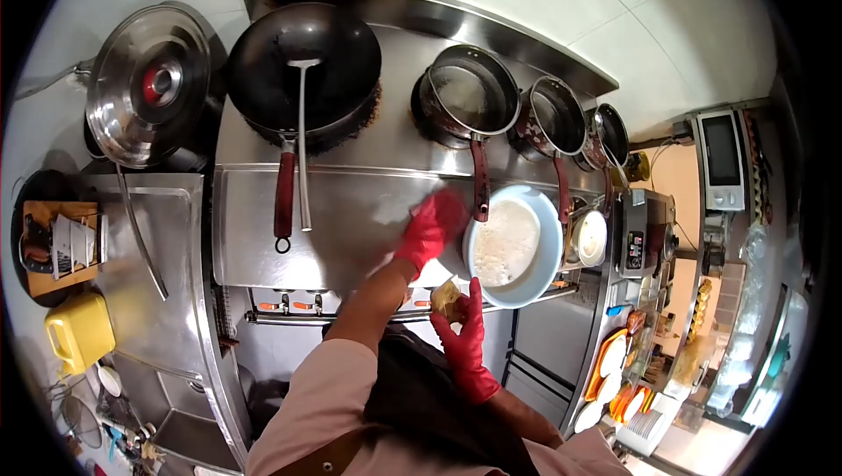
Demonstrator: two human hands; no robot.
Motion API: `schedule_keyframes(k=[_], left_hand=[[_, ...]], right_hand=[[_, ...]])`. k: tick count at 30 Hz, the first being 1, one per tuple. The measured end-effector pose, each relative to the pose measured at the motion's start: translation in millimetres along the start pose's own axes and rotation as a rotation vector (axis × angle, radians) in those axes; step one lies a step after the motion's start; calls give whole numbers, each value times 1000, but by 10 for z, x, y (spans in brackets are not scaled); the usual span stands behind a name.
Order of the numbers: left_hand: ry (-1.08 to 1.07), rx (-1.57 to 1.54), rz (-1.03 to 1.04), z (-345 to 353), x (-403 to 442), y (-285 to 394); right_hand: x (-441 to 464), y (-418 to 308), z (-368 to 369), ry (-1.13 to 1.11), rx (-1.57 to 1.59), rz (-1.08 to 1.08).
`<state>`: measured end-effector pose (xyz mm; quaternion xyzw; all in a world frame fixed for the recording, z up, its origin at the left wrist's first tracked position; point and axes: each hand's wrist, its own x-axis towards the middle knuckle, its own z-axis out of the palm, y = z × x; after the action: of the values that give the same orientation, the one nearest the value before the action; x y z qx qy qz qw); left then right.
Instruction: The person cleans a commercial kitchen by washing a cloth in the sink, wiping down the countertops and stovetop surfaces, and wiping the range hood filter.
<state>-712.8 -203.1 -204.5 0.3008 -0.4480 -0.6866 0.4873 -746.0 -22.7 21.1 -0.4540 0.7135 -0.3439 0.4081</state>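
Observation:
My left hand (426,232), in a red rubber glove, is over the steel stove front beside a light blue basin (548,252). Motion smears its fingers, so whether anything is under them is hidden. Wet whitish streaks show on the steel around it. My right hand (465,343), also red-gloved, is closed on a yellowish sponge-like scrubber (445,298) just in front of the stove edge. One of its fingers points up close to the basin's near rim. Foamy whitish water (504,244) fills the basin.
A black wok (342,46) with a long-handled spatula (303,143) stands on the stove. Several saucepans (474,90) line the back, one handle reaching over the basin. Left are a large lid (189,64) and a yellow jug (81,331); right, a microwave (722,156) and plates.

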Motion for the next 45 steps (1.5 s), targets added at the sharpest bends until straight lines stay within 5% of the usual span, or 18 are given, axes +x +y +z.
schedule_keyframes(k=[3,4,7,9,11,12,16,19,22,27,37,42,45], left_hand=[[-118,1463,511,53,-532,380],[-181,1600,557,-6,-730,372],[-165,1180,464,-377,-1311,709],[-105,1177,313,-923,-1574,702],[-21,1404,-87,-1262,-1382,1676],[177,1368,-94,-1587,-1403,1760],[990,593,242,-2887,-1131,1681],[1245,205,660,-3082,-785,2009],[1385,719,595,-3115,-661,2540],[1130,1863,213,-3917,-467,1948],[566,1483,486,-1651,27,1182],[339,1575,652,-1553,106,1154],[331,1620,519,-1868,-15,1302]], right_hand=[[75,48,63,7,-32,-57],[105,15,89,1,-1,-62],[171,-40,140,-27,97,-17],[185,75,190,-10,56,-38],[192,83,241,-48,98,-9],[179,77,267,-53,67,4],[144,5,383,-113,29,52],[207,8,413,-117,46,27],[206,78,333,-94,26,35],[234,58,200,-78,29,105],[466,-1,269,-153,99,78],[488,-156,334,-196,61,50],[418,-1,235,-159,40,40]])
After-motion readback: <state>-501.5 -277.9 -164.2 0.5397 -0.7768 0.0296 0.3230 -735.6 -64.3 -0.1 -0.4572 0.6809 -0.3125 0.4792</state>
